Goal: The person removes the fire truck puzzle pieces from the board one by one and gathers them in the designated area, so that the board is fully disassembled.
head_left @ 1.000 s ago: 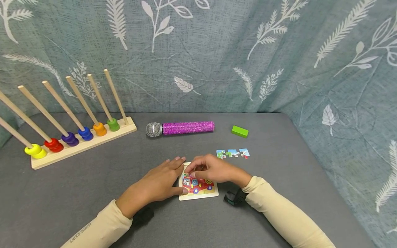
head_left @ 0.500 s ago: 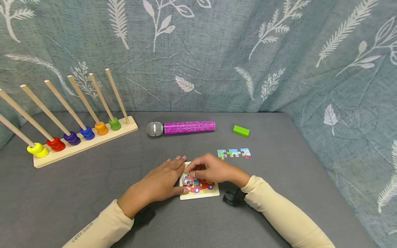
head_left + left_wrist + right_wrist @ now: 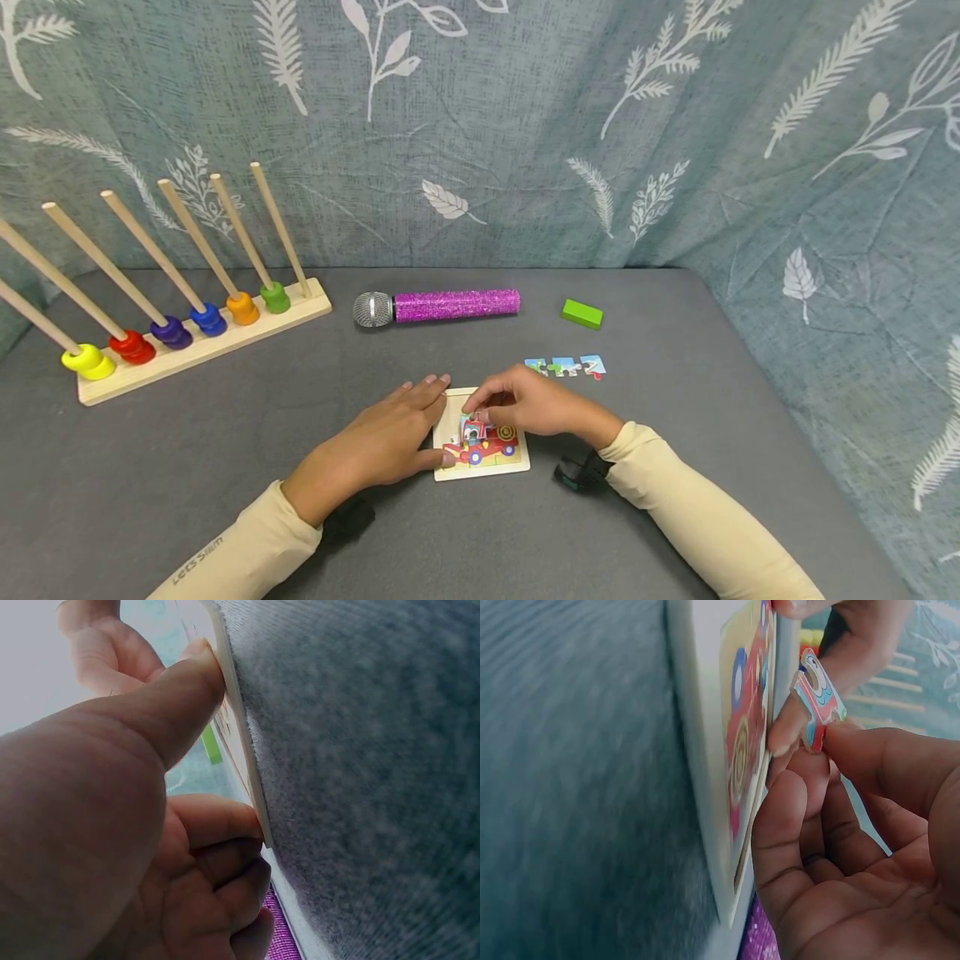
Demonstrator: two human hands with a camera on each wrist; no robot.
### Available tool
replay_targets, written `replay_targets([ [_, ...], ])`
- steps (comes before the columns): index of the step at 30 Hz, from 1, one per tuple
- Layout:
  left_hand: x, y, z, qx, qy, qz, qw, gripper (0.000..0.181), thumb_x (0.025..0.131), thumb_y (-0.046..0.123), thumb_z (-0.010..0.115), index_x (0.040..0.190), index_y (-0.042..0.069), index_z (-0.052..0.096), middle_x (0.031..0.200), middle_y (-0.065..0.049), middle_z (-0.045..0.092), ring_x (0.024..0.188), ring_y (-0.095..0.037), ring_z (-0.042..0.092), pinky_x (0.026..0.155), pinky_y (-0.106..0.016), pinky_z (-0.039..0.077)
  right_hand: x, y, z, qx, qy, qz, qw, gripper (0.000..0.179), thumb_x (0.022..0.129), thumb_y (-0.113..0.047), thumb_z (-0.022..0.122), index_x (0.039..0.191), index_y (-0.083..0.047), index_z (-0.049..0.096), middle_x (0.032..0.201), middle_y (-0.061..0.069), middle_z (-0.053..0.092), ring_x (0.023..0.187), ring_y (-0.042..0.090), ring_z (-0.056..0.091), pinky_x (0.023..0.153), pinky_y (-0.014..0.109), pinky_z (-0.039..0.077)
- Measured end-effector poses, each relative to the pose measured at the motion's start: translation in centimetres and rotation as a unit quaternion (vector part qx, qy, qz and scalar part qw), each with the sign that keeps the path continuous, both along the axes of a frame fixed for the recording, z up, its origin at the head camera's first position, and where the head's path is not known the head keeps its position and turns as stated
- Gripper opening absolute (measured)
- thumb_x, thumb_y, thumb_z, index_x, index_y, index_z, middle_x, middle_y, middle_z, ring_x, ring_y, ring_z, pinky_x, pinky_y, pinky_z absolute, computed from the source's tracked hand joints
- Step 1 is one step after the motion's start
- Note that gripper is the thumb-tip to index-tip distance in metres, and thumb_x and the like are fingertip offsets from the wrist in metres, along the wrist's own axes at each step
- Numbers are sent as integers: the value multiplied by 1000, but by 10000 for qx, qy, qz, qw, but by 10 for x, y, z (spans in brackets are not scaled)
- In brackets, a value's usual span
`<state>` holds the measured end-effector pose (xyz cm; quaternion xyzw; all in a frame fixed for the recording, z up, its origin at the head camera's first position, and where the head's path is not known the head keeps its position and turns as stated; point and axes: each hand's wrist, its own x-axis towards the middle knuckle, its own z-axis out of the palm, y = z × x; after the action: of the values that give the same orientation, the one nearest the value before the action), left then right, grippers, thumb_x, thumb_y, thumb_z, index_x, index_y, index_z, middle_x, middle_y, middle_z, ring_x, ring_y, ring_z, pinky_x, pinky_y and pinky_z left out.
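Note:
In the head view a small wooden puzzle board (image 3: 483,476) with a red vehicle picture lies flat on the grey table. My left hand (image 3: 390,435) rests along its left side, thumb over the lower left corner and fingertips at the upper left. Over the board, my right hand (image 3: 546,403) pinches a puzzle piece (image 3: 821,705) between thumb and fingertips. The piece shows a cartoon eye on red and blue, and is tilted up off the board in the right wrist view. Bare wood shows in the upper left of the board, while its lower part holds fitted pieces.
Three loose puzzle pieces (image 3: 564,367) lie in a row behind my right hand. Farther back are a green block (image 3: 582,314) and a purple glittery microphone (image 3: 456,306). A wooden peg stacker (image 3: 202,350) with coloured beads stands at the left, before a leafy curtain (image 3: 480,133).
My right hand has lifted the piece with the eye out of the board and moved it slightly right, exposing bare wood. The left hand has stayed in place.

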<state>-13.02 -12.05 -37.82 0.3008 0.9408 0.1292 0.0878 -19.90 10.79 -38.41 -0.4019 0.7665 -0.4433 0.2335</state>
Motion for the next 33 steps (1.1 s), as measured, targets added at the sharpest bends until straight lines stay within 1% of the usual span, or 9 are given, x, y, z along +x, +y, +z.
replay_targets([
  [3,0,0,1,-1,-26,24,10000,79,88,41,71,140,-11,43,153,-21,31,141,-35,27,115,-49,22,-2,6,2,31,61,-78,9999,16,92,1,63,105,2,72,95,4,71,77,6,60,70,25,53],
  [7,0,0,1,-25,-51,29,10000,79,88,41,71,140,-11,43,154,-20,31,142,-35,27,115,-48,21,-4,13,4,43,97,-206,9997,15,92,1,63,105,2,72,97,5,71,81,8,61,72,26,54],
  [9,0,0,1,-39,-36,19,10000,78,88,40,71,140,-11,43,153,-21,31,141,-35,27,115,-48,21,-5,15,6,74,117,-296,9995,16,93,0,62,105,2,72,97,5,71,81,8,61,71,25,53],
  [16,-1,-1,1,-86,13,-20,10000,76,89,40,70,138,-12,45,153,-21,32,141,-36,28,115,-49,22,-11,28,15,134,79,-522,9985,17,93,0,62,106,2,72,101,6,71,89,12,62,78,27,53],
  [23,0,0,1,-116,66,-46,9999,76,89,40,69,139,-12,44,153,-22,32,141,-35,28,115,-49,22,-16,46,21,149,-59,-674,9976,17,93,0,62,106,2,72,99,7,71,85,15,59,70,24,49],
  [28,0,0,1,-154,79,-30,9998,75,89,40,69,139,-12,44,153,-22,32,141,-35,28,115,-49,22,-19,56,23,252,6,-752,9968,16,92,0,63,105,3,72,97,7,70,82,17,57,68,23,46],
  [33,1,0,0,-167,67,-8,9998,75,90,40,69,139,-11,44,153,-21,31,141,-35,28,115,-48,21,-21,63,21,495,145,-842,9951,15,92,-1,63,103,2,72,94,6,71,79,13,58,65,23,46],
])
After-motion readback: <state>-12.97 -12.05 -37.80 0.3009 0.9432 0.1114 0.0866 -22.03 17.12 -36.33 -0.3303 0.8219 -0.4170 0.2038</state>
